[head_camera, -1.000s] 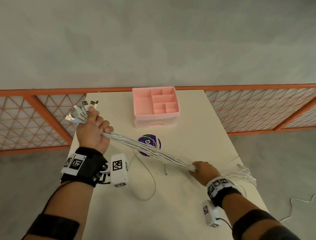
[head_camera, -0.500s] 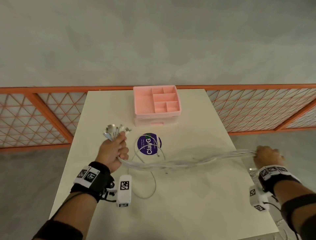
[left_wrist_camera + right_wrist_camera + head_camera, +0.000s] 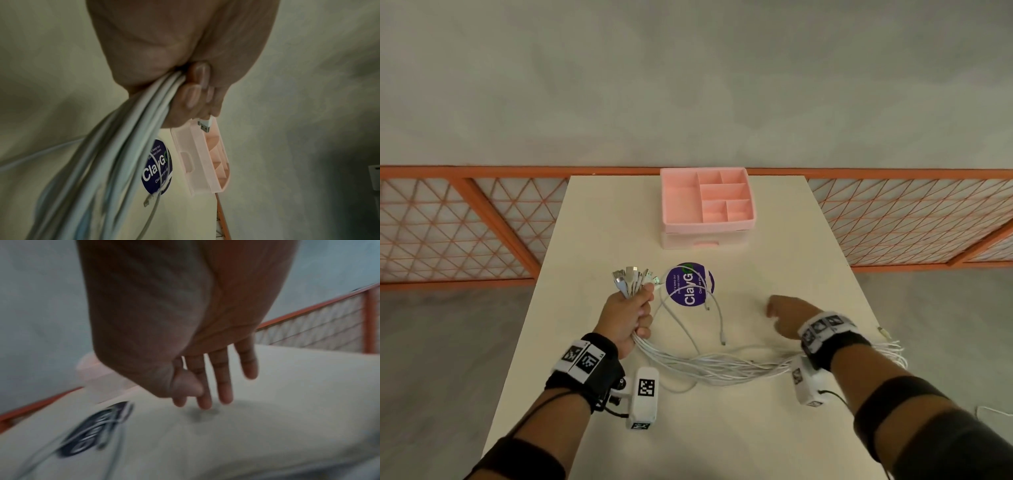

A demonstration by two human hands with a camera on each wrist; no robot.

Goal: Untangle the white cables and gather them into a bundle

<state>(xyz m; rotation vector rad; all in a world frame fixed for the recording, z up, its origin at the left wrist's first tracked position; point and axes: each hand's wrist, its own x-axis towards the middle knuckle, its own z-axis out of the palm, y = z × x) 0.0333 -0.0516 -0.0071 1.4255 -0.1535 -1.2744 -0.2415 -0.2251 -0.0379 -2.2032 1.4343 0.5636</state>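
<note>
White cables (image 3: pixel 722 368); pink organiser (image 3: pixel 707 205); purple sticker (image 3: pixel 690 284), white lettering; cream table (image 3: pixel 774 428); orange fence (image 3: pixel 465 219), triangle lattice; black-and-white checkered wristbands (image 3: pixel 582 358).

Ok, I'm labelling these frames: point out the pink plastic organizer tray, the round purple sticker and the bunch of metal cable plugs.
pink plastic organizer tray (image 3: pixel 679 202), head view, large compartment floor.
round purple sticker (image 3: pixel 686 287), head view, its printed face.
bunch of metal cable plugs (image 3: pixel 631 277), head view, fanned tips.

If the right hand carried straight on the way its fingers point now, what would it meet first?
Most likely the bare table top. The right hand is open and holds nothing, its fingers angled down with a shadow just beneath. How much gap remains is unclear.
</note>
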